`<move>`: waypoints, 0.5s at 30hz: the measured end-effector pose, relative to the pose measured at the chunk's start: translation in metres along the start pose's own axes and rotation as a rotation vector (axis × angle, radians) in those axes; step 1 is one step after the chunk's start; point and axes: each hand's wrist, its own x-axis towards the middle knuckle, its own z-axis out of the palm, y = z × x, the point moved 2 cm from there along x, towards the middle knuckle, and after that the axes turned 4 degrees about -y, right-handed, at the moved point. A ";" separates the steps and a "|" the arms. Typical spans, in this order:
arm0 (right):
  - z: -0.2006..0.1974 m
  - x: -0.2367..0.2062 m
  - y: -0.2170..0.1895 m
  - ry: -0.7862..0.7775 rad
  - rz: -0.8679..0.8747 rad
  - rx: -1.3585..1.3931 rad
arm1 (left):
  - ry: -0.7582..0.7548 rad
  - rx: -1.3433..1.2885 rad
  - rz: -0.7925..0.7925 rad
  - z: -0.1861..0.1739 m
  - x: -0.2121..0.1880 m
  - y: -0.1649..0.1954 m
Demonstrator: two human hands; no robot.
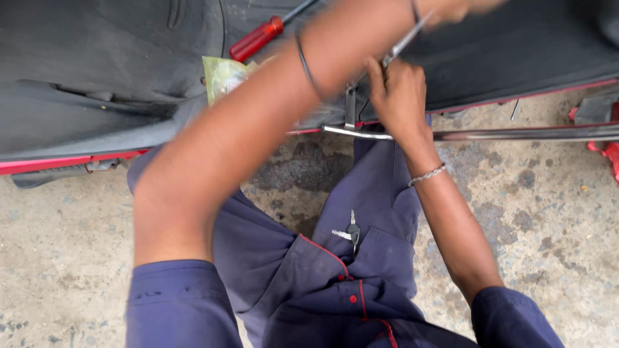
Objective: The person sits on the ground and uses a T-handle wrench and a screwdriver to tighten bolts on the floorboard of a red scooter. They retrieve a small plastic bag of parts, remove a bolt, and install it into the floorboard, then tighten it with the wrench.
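My left arm crosses the frame from the lower left to the top right. My left hand [459, 9] is blurred at the top edge and closed on the upper end of a slim metal tool [405, 42]. My right hand [400, 96] is just below it, with its fingers pinched around the tool's lower end. That end sits over a small metal bracket [350, 106] by the red-trimmed edge of a scooter's dark floorboard [97, 77]. A chrome bar [516, 134] runs right from under my right hand.
A red-handled screwdriver [258, 37] and a green packet [222, 74] lie on the floorboard behind my left arm. A pair of keys [351, 232] rests on my blue-trousered lap. Stained concrete ground [548, 212] lies on both sides, with red parts [609, 154] at the right edge.
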 end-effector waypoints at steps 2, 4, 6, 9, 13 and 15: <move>0.002 -0.002 -0.001 0.040 -0.036 -0.010 | 0.238 0.699 -0.091 0.029 -0.010 0.049; 0.005 -0.007 0.002 0.050 -0.043 -0.014 | 0.527 1.006 -0.227 0.057 -0.025 0.086; 0.010 -0.008 0.012 -0.018 0.066 0.080 | 0.634 1.120 -0.256 0.070 -0.031 0.097; 0.014 0.001 0.025 -0.072 0.054 0.246 | 0.713 1.103 -0.140 0.065 -0.036 0.089; 0.011 0.005 0.040 -0.166 -0.021 0.261 | 0.706 0.739 0.214 0.031 -0.038 0.073; 0.009 -0.003 0.044 -0.243 -0.024 0.364 | 0.653 0.560 0.327 0.021 -0.042 0.067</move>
